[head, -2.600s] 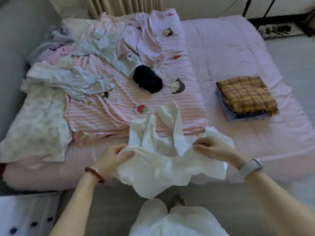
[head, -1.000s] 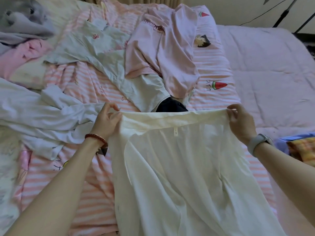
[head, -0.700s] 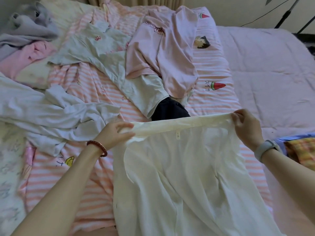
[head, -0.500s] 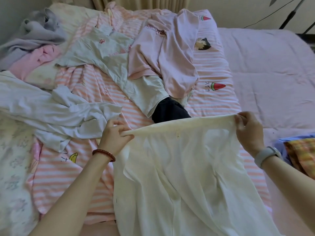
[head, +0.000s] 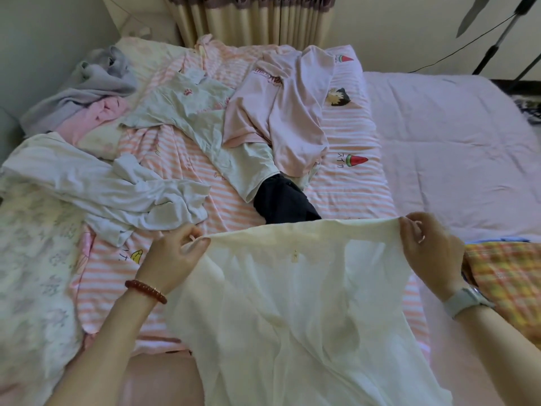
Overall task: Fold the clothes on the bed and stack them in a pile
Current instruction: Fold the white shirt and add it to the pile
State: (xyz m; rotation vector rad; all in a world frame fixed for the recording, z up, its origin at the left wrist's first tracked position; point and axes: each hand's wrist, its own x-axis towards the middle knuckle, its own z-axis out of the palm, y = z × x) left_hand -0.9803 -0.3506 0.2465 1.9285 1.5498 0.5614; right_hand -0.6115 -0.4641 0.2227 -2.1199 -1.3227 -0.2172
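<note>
A cream white garment (head: 295, 303) hangs stretched between my hands over the near edge of the bed (head: 453, 148). My left hand (head: 172, 256) pinches its top edge at the left corner, my right hand (head: 424, 250) pinches the right corner. Unfolded clothes lie behind it: a black piece (head: 281, 200), a pink top (head: 289, 112), a pale green shirt (head: 202, 127), a pale blue garment (head: 117, 189) and a grey one (head: 90, 83). The folded pile with a yellow plaid piece (head: 509, 282) on top sits at the right edge, partly behind my right wrist.
A pink striped blanket (head: 351, 183) with cartoon prints covers the middle of the bed. A floral cloth (head: 32, 273) drapes over the left side. Curtains (head: 251, 19) hang behind the headboard end, and a tripod leg (head: 497, 45) stands at the back right.
The white garment went from bunched at the bed edge to spread wide by its top edge. In the last second my hands drew back slightly with it, and the view widened.
</note>
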